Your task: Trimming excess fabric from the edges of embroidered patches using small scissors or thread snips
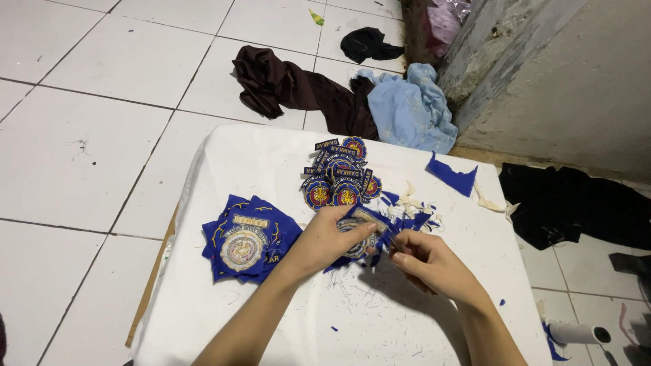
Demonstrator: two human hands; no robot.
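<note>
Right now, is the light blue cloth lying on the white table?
No, the light blue cloth lies on the tiled floor beyond the white table.

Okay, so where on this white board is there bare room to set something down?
Bare: the white board's near-left corner, below the stack of blue badges, and its far-left strip. Crowded: the middle, with the pile of round patches, blue scraps, left hand and right hand.
</note>
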